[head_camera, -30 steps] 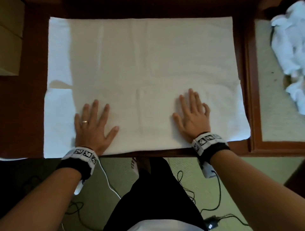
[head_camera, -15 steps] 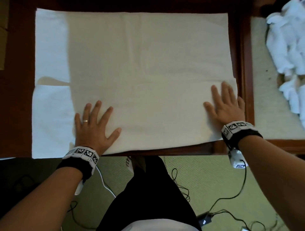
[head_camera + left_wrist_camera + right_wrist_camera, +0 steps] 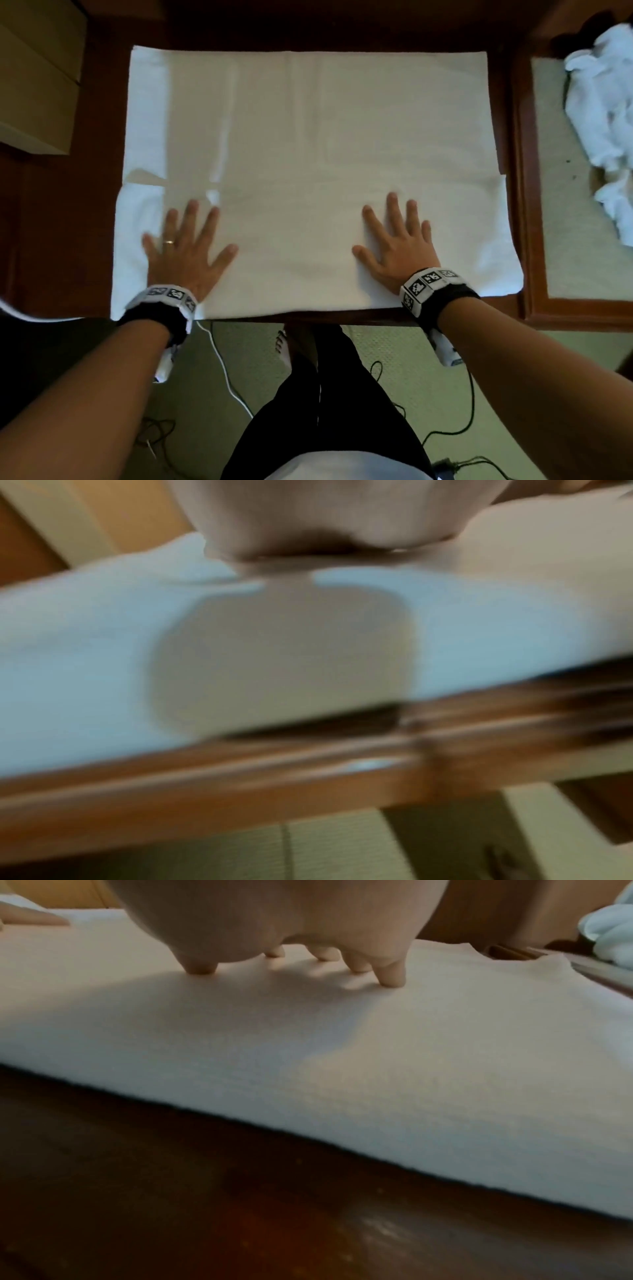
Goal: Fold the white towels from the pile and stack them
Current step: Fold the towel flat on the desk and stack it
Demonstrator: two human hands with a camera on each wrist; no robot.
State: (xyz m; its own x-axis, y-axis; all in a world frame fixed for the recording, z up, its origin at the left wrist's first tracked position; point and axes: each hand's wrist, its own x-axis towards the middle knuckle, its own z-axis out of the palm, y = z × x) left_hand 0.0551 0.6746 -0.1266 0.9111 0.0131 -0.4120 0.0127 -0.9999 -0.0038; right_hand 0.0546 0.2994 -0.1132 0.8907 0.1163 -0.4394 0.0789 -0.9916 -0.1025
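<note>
White terry cloth lies directly beneath both palms: the towel (image 3: 308, 164) is spread flat over the dark wooden table (image 3: 507, 137), its long axis running from the left hand (image 3: 186, 248) across to the right hand (image 3: 399, 245), with its near edge just behind the wrists at the table's front rim. The left hand is laid flat with fingers splayed, gripping nothing, close to the towel's left end. The right hand is likewise spread, nothing held; in the right wrist view its fingertips (image 3: 392, 977) are seen pressed down into the cloth. More cloth extends outward past the right hand than past the left, where only a paler strip is left showing (a lower layer, it appears).

The step is judged to be smoothing before the next fold. Since the length runs side to side, an end-to-end fold would be expected, with either short end reachable by the hand on its own side. The pile of unfolded towels (image 3: 606, 130) is heaped well beyond the right hand, off the table, so it is nearer that hand.
</note>
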